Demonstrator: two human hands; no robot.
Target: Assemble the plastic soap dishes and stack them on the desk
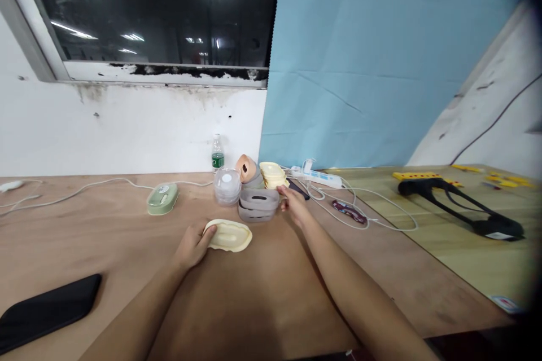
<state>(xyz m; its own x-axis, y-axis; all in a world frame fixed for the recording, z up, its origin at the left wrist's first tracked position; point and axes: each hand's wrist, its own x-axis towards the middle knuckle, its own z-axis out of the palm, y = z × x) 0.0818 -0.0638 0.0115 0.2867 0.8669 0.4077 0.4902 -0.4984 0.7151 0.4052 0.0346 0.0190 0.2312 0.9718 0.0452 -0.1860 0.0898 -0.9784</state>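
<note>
My left hand point(195, 243) pinches the near end of a cream, shallow oval tray point(231, 236) with a wavy rim, tilted a little above the table. A stack of similar cream trays point(273, 172) stands further back. My right hand point(295, 206) reaches to that stack's front right corner, its fingertips at or very near the edge. Its fingers are partly bent and apart, with nothing visible between them. Just left of this hand are stacked grey oval rings point(258, 203) with slots. Clear round plastic bowls point(227, 186) and a peach-coloured ring point(246, 168) stand beside them.
A pale green oval case point(163, 198) lies left, a black pouch point(51, 310) at near left. A water bottle point(217, 153) stands by the wall. Cables surround a white power strip point(324, 178) and a dark patterned object point(349, 211). A black frame point(461, 208) lies right.
</note>
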